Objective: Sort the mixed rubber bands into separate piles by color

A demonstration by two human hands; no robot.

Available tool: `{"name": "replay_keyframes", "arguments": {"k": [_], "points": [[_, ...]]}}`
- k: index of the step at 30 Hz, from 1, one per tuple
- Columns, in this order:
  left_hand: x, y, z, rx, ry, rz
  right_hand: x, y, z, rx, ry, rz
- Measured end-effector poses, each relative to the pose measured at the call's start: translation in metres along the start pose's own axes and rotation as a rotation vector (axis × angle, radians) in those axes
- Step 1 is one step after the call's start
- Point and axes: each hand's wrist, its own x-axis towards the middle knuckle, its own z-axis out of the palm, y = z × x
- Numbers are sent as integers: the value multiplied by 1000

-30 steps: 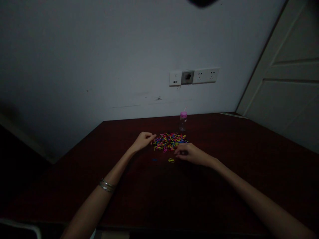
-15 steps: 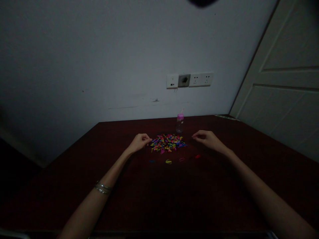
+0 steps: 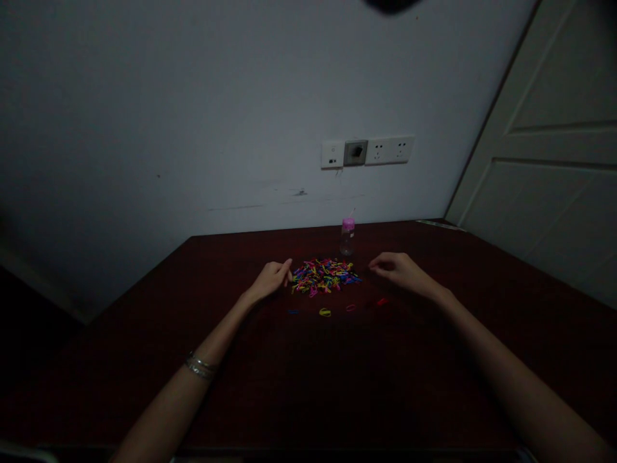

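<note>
A heap of small coloured rubber bands [image 3: 324, 276] lies on the dark red table. My left hand [image 3: 270, 280] is at the heap's left edge, one finger stretched out and the others loosely bent, with nothing visible in it. On the other side, a short way right of the heap, my right hand [image 3: 396, 267] has its thumb and fingertips pinched together. Whatever may be between them is too small to see. In front of the heap lie a blue band [image 3: 293, 312], a yellow band [image 3: 325, 313], a pink band [image 3: 350, 308] and a red band [image 3: 382, 301], apart from one another.
Behind the heap stands a clear bottle [image 3: 347, 241] with a pink lid. The table [image 3: 337, 386] meets a pale wall carrying a row of sockets [image 3: 366, 152]. A white panelled door [image 3: 554, 154] is at the right.
My left hand's pinched fingers have parted, with one now stretched out. My right hand has barely moved and stays pinched. The bands look unmoved; the view has shifted slightly.
</note>
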Motion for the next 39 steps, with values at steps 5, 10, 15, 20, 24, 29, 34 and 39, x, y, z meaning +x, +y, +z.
{"name": "replay_keyframes", "arguments": {"k": [5,10,15,20,24,29,34,39], "points": [[0,1,5,59,-39,82,1,-2,-2,0,-8,-5],[-1,0,6,50,-172,107,2,-2,4,-8,-13,1],[-5,5,13,120,-245,156,0,-8,10,-6,-48,-17],[-10,11,26,314,-221,185,-1,-10,14,8,-52,-14],[-12,12,30,375,-198,211,0,-11,14,6,-65,-19],[-13,12,30,377,-193,209,-1,-13,14,-2,-53,-24],[-13,12,32,293,-167,164,-1,-13,14,-11,-60,-28],[-11,9,33,320,-183,190,-1,-12,14,-15,-69,-25]]}}
